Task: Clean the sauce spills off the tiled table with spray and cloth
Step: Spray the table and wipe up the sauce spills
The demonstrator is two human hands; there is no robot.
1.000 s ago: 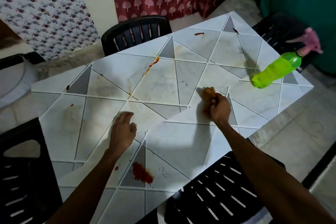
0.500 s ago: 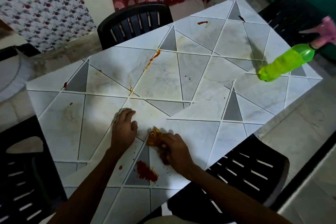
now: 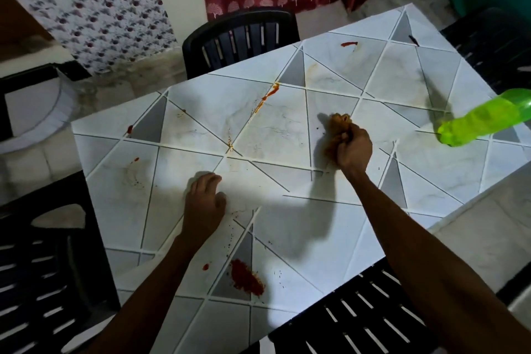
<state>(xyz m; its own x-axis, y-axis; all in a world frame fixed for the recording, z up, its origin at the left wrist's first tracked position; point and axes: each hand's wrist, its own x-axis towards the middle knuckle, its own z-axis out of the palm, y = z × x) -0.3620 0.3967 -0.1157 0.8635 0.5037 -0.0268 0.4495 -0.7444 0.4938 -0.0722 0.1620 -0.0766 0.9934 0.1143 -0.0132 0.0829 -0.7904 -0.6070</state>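
Centre-right, our right hand (image 3: 353,149) grips the bunched orange cloth (image 3: 334,132) to scrub the table (image 3: 201,106) — our left hand (image 3: 204,204), loosely curled and empty, rests at centre for support.

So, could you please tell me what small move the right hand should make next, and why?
Probably slide the cloth, gripped by the right hand, left and away onto the orange sauce streak. It looks like the nearest spill; the big red patch lies farther off.
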